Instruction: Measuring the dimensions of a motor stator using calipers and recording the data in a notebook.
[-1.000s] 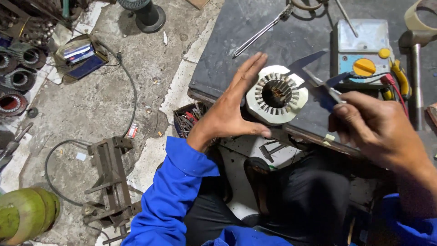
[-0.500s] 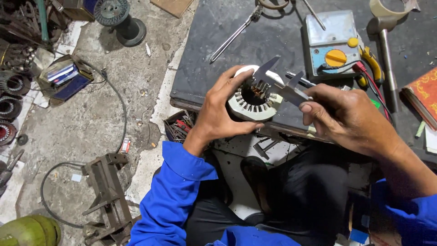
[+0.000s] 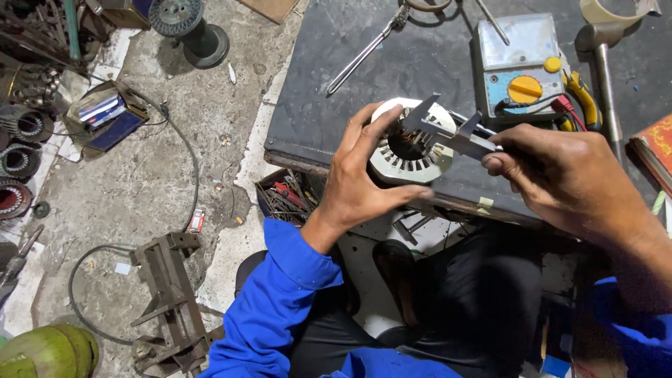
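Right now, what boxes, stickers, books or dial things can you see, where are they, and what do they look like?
Meter box: on the dark table above the right hand; grey and blue, with a round orange knob.
Book: at the table's right edge; red cover with a patterned border.
Open case: on the floor at left; boxy, with a dark blue lid and pale contents.
Small packet: on the floor below the case; white and red.

White ring-shaped motor stator [image 3: 409, 162] with slotted bore, held tilted above the dark table edge. Steel vernier caliper [image 3: 455, 133] laid across it, jaws set into the bore (reading not legible).
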